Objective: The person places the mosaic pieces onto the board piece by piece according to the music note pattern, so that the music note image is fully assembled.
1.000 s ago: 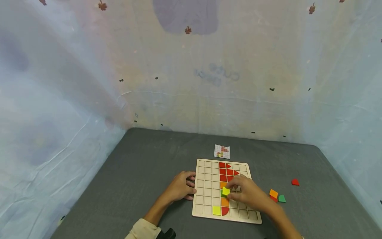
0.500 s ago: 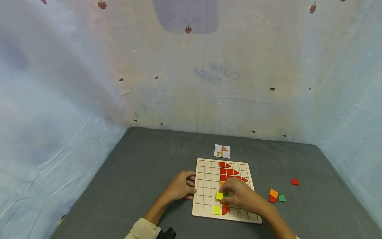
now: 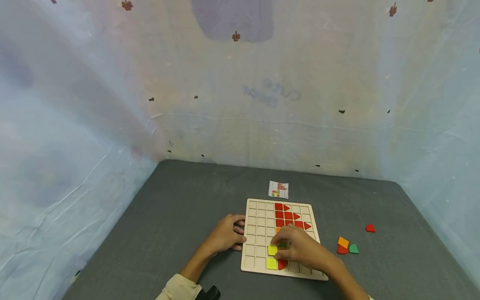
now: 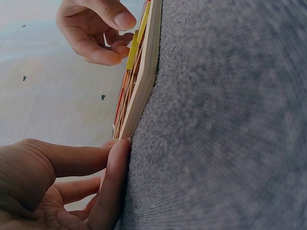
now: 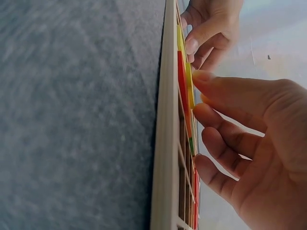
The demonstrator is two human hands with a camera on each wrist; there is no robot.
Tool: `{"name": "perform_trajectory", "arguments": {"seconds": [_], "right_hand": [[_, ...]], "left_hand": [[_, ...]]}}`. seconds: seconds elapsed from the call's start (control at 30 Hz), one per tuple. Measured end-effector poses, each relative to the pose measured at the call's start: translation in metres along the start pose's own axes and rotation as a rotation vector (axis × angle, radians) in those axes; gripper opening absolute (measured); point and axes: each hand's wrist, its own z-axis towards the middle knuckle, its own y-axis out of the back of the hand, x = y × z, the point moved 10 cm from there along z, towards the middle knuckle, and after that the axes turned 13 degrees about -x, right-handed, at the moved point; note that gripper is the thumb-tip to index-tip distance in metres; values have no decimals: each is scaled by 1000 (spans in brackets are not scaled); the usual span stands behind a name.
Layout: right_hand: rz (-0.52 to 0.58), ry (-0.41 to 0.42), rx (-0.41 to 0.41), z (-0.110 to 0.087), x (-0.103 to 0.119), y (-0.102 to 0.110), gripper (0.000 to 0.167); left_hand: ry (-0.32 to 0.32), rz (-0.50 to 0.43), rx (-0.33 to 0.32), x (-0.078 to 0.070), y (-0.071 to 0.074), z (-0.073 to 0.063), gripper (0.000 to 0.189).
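Note:
A wooden grid board (image 3: 256, 239) lies on the grey cloth. My left hand (image 3: 226, 234) holds its left edge, thumb and fingers meeting there in the left wrist view. My right hand (image 3: 301, 246) pinches a yellow square tile (image 3: 272, 250) low over a cell, just above another yellow square tile (image 3: 271, 263) in the grid. To the right of that one sits a red rounded tile (image 3: 282, 264), partly covered by my right hand. Red squares (image 3: 279, 214) ending in red triangles (image 3: 307, 226) fill the upper rows. My right fingers hide most of the orange and green tiles.
Behind the board lies a small printed card (image 3: 278, 190) with a coloured grid pattern. Right of the board are a loose orange square (image 3: 343, 242) overlapping a red rounded tile (image 3: 342, 250), a green tile (image 3: 353, 248) and another red tile (image 3: 370, 228).
My right hand has carried the yellow square left and slightly toward me, from over the green tile's column to the cell above the other yellow square. My left hand stays on the board.

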Motion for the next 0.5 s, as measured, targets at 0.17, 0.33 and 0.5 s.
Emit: {"name": "perform_trajectory", "arguments": {"seconds": [0.17, 0.33, 0.5], "right_hand": [[10, -1, 7, 0, 0, -3, 25], [21, -1, 13, 0, 1, -4, 26], [35, -9, 9, 1, 0, -5, 26]], "left_hand": [[0, -1, 2, 0, 0, 0, 67], [-4, 3, 5, -1, -1, -1, 67], [-7, 8, 6, 0, -1, -1, 66]]}}
